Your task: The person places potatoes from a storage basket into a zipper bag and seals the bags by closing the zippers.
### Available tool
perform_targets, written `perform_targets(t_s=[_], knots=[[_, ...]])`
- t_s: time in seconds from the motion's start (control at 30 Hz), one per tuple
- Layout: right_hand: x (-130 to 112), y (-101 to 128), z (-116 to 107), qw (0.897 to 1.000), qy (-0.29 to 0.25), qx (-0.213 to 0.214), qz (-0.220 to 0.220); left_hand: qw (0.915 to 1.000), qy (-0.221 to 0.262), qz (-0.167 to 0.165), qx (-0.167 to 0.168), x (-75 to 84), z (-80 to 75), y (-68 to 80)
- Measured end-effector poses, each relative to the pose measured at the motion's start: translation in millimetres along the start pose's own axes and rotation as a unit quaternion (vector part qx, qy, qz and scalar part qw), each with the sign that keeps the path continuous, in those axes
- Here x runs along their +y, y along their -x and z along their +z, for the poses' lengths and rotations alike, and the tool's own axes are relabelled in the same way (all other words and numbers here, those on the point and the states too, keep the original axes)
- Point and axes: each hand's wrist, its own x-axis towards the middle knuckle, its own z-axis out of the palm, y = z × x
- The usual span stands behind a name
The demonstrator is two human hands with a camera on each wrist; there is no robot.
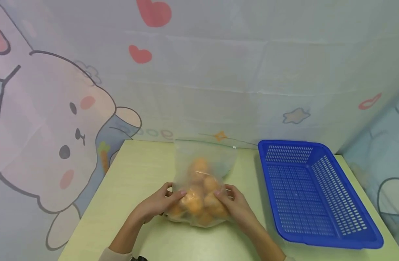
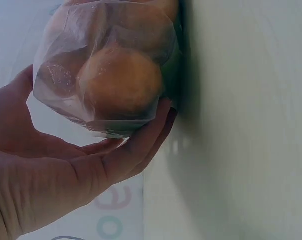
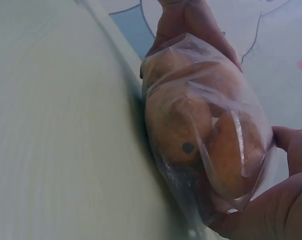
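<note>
- Both hands clasp the bag of oranges: left hand, right hand.
- Bag sits mid-counter, sealed and full.
- Blue basket beside it holds nothing yet.

Both hands are bare, with a pale beige sleeve cuff at the left forearm.

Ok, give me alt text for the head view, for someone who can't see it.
Both hands, left hand and right hand, grip a clear plastic bag of oranges resting on a pale green table. An empty blue basket sits on the table to the right, apart from the bag.
</note>
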Motion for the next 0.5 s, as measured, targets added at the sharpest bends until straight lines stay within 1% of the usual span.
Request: perform_targets(t_s=[0.07,0.17,0.27,0.33,0.37,0.43,0.47,0.5], knots=[[1,0,0,1.0,0.002,0.004,0.0,1.0,0.0,0.003,0.005,-0.7,1.9,1.8],[1,0,-3,1.0,0.026,0.013,-0.007,0.9999,-0.006,0.011,0.011,0.4,4.7,1.8],[0,1,-7,0.997,0.078,0.02,-0.02,0.999,-0.03,0.014,0.029,1.7,6.5,1.9],[-3,2,-11,0.991,0.123,0.022,-0.041,0.9976,-0.05,0.017,0.044,2.1,6.5,2.1],[-5,4,-14,0.987,0.151,0.022,-0.056,0.9965,-0.062,0.02,0.052,2.8,6.0,2.4],[-14,8,-19,0.973,0.21,0.016,-0.097,0.9915,-0.101,0.039,0.072,5.4,3.9,2.1],[-21,10,-22,0.963,0.238,0.006,-0.123,0.9872,-0.125,0.055,0.084,8.6,2.1,1.9],[-29,12,-24,0.952,0.269,-0.004,-0.149,0.9808,-0.153,0.073,0.096,13.5,0.0,1.9]])
